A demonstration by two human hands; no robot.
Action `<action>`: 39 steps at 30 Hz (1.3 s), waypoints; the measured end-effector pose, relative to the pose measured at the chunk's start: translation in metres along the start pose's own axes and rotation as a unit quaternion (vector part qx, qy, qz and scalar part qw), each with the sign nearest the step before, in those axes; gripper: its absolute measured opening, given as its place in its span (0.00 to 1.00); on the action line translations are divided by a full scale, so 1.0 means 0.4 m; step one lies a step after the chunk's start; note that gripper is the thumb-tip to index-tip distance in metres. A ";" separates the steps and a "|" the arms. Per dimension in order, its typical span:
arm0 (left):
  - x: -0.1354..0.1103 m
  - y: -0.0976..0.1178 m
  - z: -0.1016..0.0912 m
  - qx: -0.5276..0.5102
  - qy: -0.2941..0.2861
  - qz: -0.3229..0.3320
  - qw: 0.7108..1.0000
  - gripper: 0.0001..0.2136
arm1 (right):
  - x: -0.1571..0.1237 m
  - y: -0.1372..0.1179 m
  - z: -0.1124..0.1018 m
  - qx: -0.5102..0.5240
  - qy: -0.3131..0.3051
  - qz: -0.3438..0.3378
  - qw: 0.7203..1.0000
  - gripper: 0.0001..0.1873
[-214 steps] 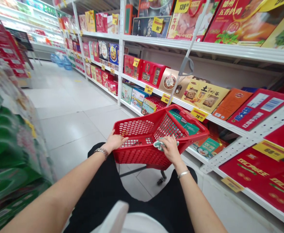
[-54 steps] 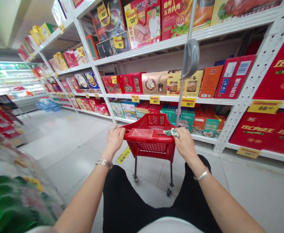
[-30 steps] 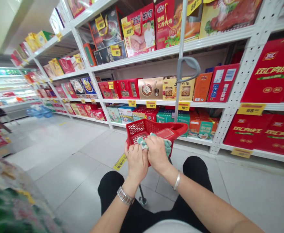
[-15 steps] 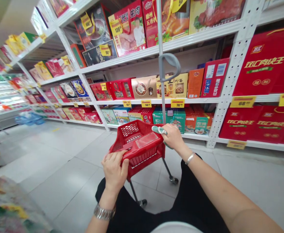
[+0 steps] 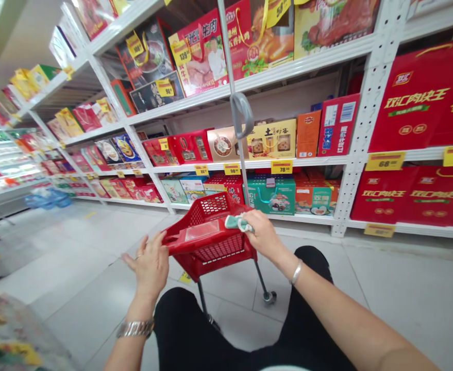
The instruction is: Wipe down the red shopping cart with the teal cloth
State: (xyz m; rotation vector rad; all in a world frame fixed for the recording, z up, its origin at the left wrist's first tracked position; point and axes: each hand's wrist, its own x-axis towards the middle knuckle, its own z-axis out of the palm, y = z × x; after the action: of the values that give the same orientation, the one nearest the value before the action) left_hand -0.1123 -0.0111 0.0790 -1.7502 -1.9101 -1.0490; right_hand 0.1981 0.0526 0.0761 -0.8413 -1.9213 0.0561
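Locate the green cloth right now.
Head view, centre: the green cloth is bunched in the right hand, on the right rim of the red basket, beside its grey pole.

My right hand (image 5: 263,236) is closed on a green & white cloth (image 5: 235,222), pressing it on the right rim of the red basket (image 5: 211,247). The basket stands on wheels (image 5: 268,297) in the aisle. My left hand (image 5: 149,265) is spread wide at the basket's near-left corner, thumb right at the rim; can't tell if it's touching. A grey handle (image 5: 242,111) on a pole rises just beside my right hand. Watch (image 5: 135,328) on left wrist, bracelet (image 5: 296,272) on right. Shelves (image 5: 288,62) w/ boxes run along the far side & right. A green box (image 5: 274,195) sits just behind the basket, red boxes (image 5: 412,201) further right, yellow price tags (image 5: 281,166) on the shelf edge. Pale tile floor (image 5: 95,257) to the left.
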 end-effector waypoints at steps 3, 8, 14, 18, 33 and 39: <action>-0.026 0.066 -0.005 -0.025 0.075 0.050 0.996 0.23 | -0.027 -0.087 0.048 0.031 0.009 0.001 0.999 0.11; -0.083 0.228 0.030 -0.140 0.029 0.207 0.968 0.22 | -0.077 -0.164 0.076 0.153 -0.005 -0.011 0.988 0.12; -0.075 0.267 0.076 0.029 0.027 0.101 0.994 0.22 | -0.083 -0.067 0.046 0.158 0.131 0.166 0.965 0.08; -0.052 0.212 0.063 0.041 0.068 0.061 0.995 0.19 | -0.001 -0.028 0.066 0.149 0.164 0.206 0.953 0.08; -0.145 0.099 -0.091 -0.061 0.092 0.121 0.987 0.18 | 0.019 -0.118 0.249 0.142 -0.152 0.076 0.975 0.19; -0.162 0.021 -0.136 -0.081 0.094 0.083 0.989 0.18 | -0.029 -0.027 0.250 0.023 -0.181 0.074 0.981 0.18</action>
State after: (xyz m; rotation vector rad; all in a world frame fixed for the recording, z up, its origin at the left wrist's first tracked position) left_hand -0.1049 -0.0955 0.0729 -1.7889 -1.5751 -1.2864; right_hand 0.1148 0.0687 0.0211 -0.9936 -2.1807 0.3628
